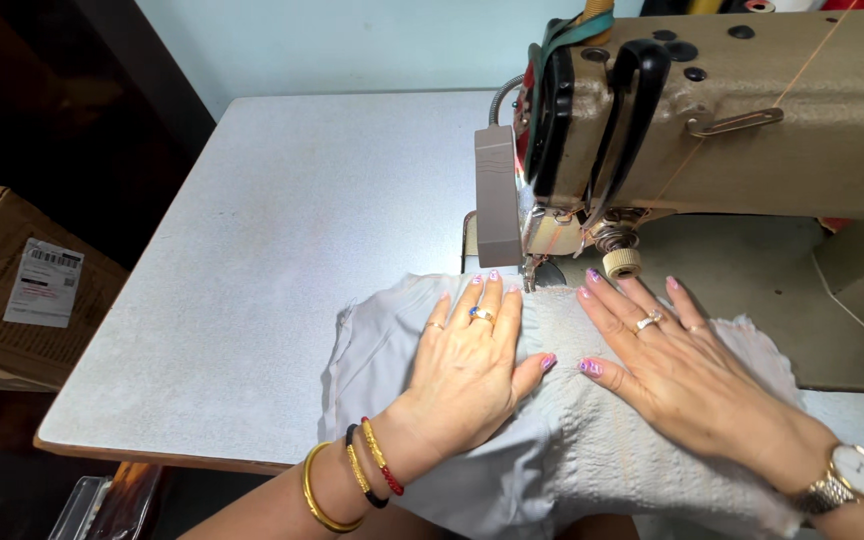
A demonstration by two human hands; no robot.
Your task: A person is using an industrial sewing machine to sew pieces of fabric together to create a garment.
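The pale grey cloth [562, 440] is crinkled and gathered, spread on the table [282, 250] under the sewing machine [712, 130]. Her left hand [472, 365] and right hand [677, 375] lie flat and open upon it, pressing, fingertips close to the needle.

Pale speckled worktable [282, 230] against a light wall [352, 40], cardboard box [12, 290] on dark floor.
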